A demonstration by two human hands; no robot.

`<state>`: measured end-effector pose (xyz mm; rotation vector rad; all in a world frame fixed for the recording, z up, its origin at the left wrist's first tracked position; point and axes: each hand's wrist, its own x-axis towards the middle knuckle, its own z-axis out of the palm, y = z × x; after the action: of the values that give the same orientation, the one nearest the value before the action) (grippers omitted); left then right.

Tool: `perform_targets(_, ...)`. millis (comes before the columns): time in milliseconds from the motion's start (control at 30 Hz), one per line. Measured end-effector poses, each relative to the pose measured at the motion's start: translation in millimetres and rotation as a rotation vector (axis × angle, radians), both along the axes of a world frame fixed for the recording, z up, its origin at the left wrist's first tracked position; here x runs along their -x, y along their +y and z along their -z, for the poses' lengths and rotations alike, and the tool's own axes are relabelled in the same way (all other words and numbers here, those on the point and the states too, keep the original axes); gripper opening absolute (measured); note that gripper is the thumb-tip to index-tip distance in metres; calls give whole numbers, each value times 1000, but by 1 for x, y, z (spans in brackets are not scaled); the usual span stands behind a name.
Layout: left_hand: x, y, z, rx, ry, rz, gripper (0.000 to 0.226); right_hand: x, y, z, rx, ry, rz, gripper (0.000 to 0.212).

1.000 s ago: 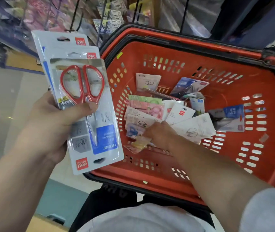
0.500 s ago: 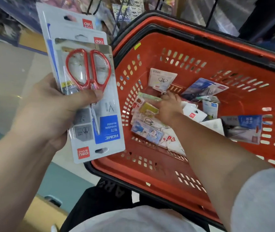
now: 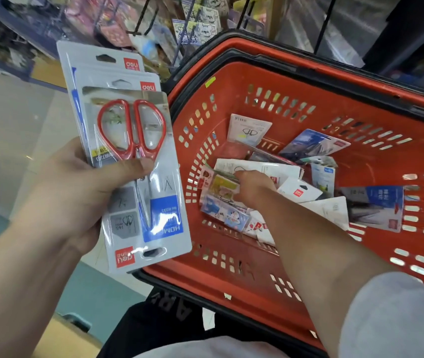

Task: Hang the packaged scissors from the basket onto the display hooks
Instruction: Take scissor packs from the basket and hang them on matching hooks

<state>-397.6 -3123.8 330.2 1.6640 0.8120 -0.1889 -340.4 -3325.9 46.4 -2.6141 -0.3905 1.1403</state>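
Note:
My left hand (image 3: 76, 187) grips a stack of three packaged scissors (image 3: 138, 161), held upright left of the basket; the front pack shows red-handled scissors upside down on a grey card. The red plastic basket (image 3: 231, 81) with a black rim fills the right half. Several more packs (image 3: 314, 148) lie loose on its floor. My right hand (image 3: 252, 187) reaches down into the left part of that pile, fingers curled among small colourful packs (image 3: 221, 200); whether it grips one I cannot tell. Black display hooks (image 3: 141, 24) stick out at the top.
Hanging stationery packs (image 3: 198, 24) crowd the display rack behind the basket. A pale tiled floor (image 3: 12, 120) lies to the left, with a shelf edge at the far left. A dark bag or garment (image 3: 174, 319) sits under the basket near my body.
My right hand has moved from the front of the pile toward the left packs in the basket. The stack in my left hand stays in the same grip; the view has tilted upward.

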Motion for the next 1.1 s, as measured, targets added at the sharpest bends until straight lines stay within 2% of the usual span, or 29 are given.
perform_targets(167,1,-3,-1,23,-11,11,48,-6,-26,-22,-155,-58,93,56)
perform_targets(233,2,-7,-2,40,-18,11,51,-12,-46,-40,-269,-89,226,48)
perform_targets(333,2,-18,-2,57,-45,-14,43,-18,-82,-73,-394,-106,464,37)
perform_targets(367,3,-22,-2,62,-49,-22,48,-19,-94,-84,-423,-104,530,34)
perform_targets(433,4,-31,-1,59,-46,-38,56,-16,-118,-105,-523,-68,645,32)
perform_targets(533,4,-44,4,47,-72,-2,39,-3,-146,-141,-657,1,798,34)
perform_targets(733,4,-71,21,-38,-110,46,37,38,-175,-192,-870,82,1060,31)
perform_targets(900,4,-113,25,-1,-48,229,36,56,-155,-221,-923,102,1133,29)
perform_targets(1100,-5,-138,32,216,40,138,32,61,-138,-221,-832,7,1174,9)
